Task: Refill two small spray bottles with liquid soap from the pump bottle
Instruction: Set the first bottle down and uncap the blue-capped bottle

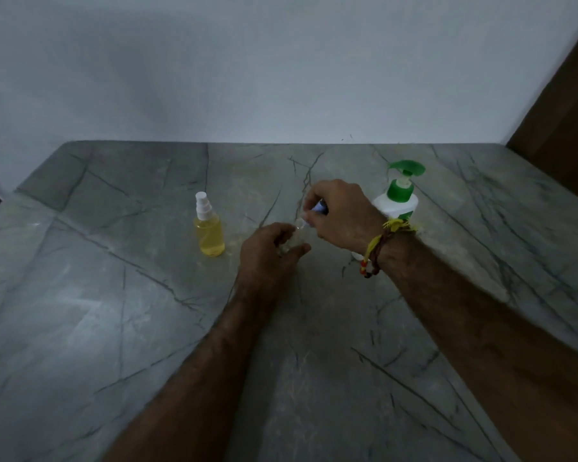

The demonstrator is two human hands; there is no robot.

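Here, left hand (270, 249) grip around a clear bottle (289, 243), right hand (339, 213) grip pinching its spray cap (316, 211).

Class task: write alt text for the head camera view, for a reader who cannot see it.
Two bare hands meet over a grey marble counter: the left hand grips a small clear bottle, the right hand pinches its spray top. A yellow-filled spray bottle stands left; a green-topped pump bottle stands behind the right wrist.
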